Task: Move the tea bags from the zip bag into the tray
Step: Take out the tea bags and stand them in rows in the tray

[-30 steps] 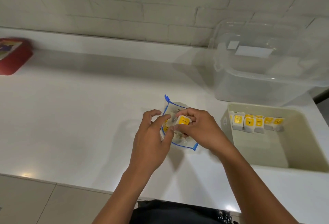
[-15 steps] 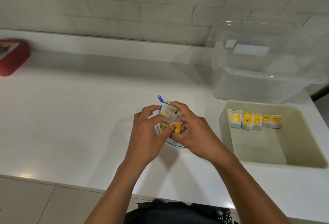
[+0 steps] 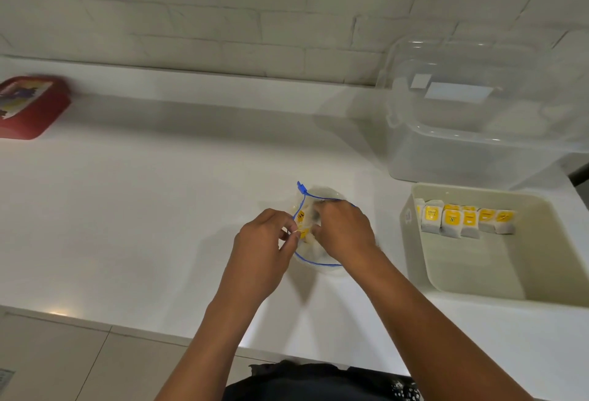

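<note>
Zip bag (image 3: 318, 196): clear, blue-edged. Tea bags (image 3: 467, 220): white, yellow labels. Tray (image 3: 414, 257): cream. Tabletop (image 3: 159, 209): white. Box (image 3: 28, 107): red.

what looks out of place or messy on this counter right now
Nothing stands out. The tea bags stand in a fairly tidy row at the far end of the tray. The zip bag is open on the counter, the left hand pinching its rim and the right hand reaching inside. No spill shows.

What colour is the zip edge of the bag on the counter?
Blue, on the clear zip bag; the head view shows it.
</note>
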The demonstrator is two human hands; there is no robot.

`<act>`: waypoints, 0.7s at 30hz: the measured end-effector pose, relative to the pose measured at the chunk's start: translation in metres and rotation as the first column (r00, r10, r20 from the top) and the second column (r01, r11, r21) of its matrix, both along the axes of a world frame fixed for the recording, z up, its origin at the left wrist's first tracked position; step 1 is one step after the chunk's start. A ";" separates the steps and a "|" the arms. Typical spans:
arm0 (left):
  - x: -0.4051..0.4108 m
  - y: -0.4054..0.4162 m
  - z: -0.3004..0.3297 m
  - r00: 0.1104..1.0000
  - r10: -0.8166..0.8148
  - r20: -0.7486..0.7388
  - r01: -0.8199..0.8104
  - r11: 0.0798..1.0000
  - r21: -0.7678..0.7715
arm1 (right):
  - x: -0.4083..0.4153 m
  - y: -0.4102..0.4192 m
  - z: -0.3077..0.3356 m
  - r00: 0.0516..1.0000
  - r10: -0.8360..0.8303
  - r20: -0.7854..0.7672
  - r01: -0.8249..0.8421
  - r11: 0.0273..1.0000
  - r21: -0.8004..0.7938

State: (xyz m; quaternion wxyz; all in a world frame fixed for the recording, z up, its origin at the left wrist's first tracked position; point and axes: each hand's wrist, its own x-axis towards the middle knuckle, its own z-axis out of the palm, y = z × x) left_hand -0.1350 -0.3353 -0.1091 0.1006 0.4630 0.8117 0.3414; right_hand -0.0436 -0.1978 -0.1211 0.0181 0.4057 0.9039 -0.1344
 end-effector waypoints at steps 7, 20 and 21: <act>-0.001 -0.001 -0.003 0.999 -0.009 0.038 0.010 1.000 -0.020 | -0.009 -0.007 -0.013 0.997 0.051 0.062 -0.055 0.997 0.054; 0.011 0.000 0.013 0.999 0.029 -0.027 -0.028 0.999 0.046 | 0.031 0.000 0.024 0.948 -0.087 -0.305 0.042 0.987 -0.153; 0.012 0.001 0.017 0.999 0.031 -0.034 -0.029 0.998 0.063 | 0.037 0.003 0.029 0.933 -0.113 -0.343 0.046 0.979 -0.198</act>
